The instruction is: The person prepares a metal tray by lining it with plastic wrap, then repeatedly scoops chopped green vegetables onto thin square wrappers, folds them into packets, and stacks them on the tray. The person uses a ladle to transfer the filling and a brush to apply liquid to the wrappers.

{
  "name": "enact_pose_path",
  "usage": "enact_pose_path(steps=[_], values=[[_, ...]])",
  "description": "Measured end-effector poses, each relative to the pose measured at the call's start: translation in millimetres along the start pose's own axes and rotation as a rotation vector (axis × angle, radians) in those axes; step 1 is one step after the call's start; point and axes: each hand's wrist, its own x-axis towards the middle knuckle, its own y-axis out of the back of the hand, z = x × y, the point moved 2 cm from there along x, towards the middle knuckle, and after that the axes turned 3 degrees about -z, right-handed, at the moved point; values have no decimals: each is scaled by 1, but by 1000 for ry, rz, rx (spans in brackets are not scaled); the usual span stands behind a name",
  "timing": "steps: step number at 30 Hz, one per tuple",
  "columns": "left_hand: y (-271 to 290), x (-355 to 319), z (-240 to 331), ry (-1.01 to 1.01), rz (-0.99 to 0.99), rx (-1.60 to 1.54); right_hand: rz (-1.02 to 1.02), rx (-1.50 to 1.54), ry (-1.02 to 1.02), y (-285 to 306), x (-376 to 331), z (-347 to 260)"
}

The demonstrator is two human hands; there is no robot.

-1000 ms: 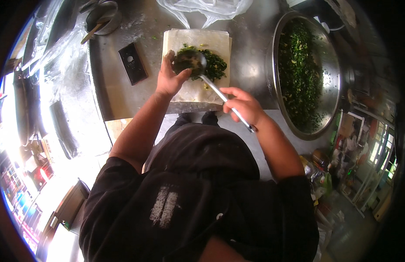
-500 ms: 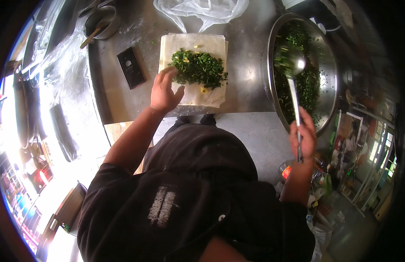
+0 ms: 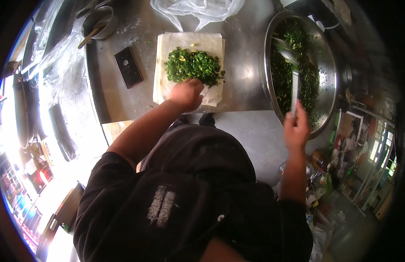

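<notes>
I see a steel desk (image 3: 246, 83) in a cluttered kitchen. My left hand (image 3: 187, 94) now presses the chopped greens (image 3: 193, 65); my right hand (image 3: 296, 129) grips the ladle (image 3: 294, 87), lowered into the bowl (image 3: 331, 74).

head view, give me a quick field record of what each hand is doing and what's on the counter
left hand: pressing on the near edge of the chopped greens
greens base: stack of pale dough sheets
right hand: grips the handle of a long metal spoon
spoon bowl: inside the large steel bowl of chopped greens
counter: dark flat rectangular device, clear plastic bag, small metal pot
</notes>
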Motion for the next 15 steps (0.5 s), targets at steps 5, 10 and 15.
enact_pose_path(steps=[5, 10, 15], values=[[3, -10, 0, -6, 64, 77, -287, -13, 296, -99, 18, -59], [12, -39, -9, -36, 114, -17, -380, -67, 286, -136, 18, -60], [8, -65, -25, 108, 35, 46, -326, 18, 377, -146, 22, -67]])
